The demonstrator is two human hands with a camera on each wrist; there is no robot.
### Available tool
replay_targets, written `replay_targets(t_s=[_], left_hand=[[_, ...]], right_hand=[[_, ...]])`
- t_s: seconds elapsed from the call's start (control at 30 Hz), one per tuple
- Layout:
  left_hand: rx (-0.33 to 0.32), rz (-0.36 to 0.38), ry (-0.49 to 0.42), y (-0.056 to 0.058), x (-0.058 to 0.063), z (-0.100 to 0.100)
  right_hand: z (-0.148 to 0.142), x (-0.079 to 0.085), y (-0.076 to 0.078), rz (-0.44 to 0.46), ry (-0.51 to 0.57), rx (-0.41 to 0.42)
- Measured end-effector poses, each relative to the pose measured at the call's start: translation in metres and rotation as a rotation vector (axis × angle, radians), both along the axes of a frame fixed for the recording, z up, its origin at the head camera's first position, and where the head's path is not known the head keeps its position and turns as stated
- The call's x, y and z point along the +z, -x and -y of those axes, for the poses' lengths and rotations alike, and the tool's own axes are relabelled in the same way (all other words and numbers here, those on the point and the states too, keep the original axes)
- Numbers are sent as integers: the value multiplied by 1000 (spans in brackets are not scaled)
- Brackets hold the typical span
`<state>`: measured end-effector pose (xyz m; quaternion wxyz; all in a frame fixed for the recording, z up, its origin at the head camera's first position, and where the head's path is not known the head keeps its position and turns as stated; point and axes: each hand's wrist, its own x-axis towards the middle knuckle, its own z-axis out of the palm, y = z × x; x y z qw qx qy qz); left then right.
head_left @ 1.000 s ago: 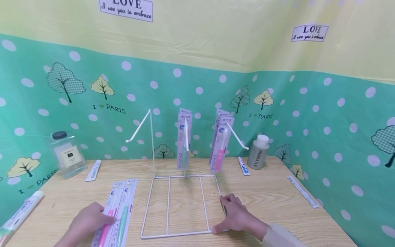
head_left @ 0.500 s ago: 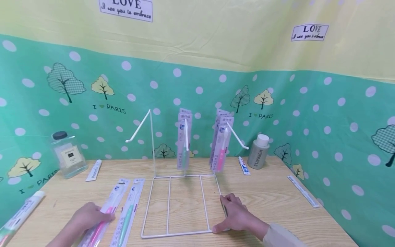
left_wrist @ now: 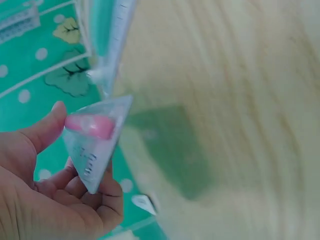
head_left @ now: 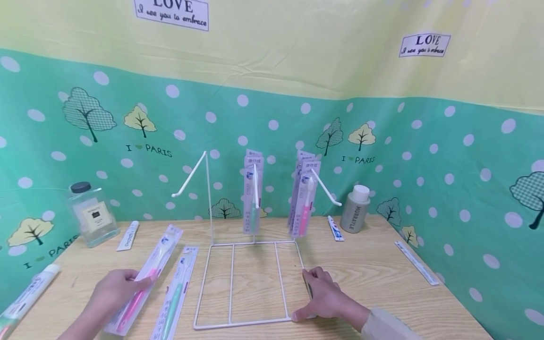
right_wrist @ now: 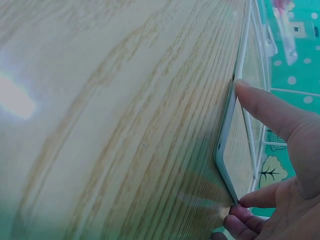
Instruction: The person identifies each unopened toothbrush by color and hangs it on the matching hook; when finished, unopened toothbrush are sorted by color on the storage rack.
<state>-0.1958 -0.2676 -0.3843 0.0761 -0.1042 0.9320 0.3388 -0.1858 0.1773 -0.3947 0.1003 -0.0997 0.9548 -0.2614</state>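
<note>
In the head view, my left hand (head_left: 114,293) grips a packaged pink toothbrush (head_left: 137,302) between thumb and fingers. The left wrist view shows that pack (left_wrist: 95,150) tilted above the wood, casting a shadow. Just right of it lies a packaged green toothbrush (head_left: 173,302) on the table. My right hand (head_left: 324,295) holds the front right corner of a white wire display rack (head_left: 232,283), thumb on the front bar and fingers at the side bar. Packaged toothbrushes hang from its middle hook (head_left: 249,203) and right hook (head_left: 326,188); the left hook (head_left: 189,174) slants forward.
A glass bottle (head_left: 94,217) and a small tube (head_left: 128,236) stand and lie back left; a larger tube (head_left: 31,295) lies at the left edge. Behind right are a small toothpaste tube (head_left: 335,229), a grey bottle (head_left: 355,210) and a flat white strip (head_left: 416,262).
The two loose packs, side by side before, have come apart. My left hand has raised the pink toothbrush pack and shifted it left, while the right hand stays on the rack.
</note>
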Motion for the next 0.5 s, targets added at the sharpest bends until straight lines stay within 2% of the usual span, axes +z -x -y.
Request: replay_targets(t_s=[0.27, 0.5], left_hand=[[-18, -106, -20, -7, 29, -25], [-77, -172, -109, -19, 43, -63]], right_hand=[[-1, 0, 0, -1, 7, 13], [-1, 0, 1, 7, 10, 9]])
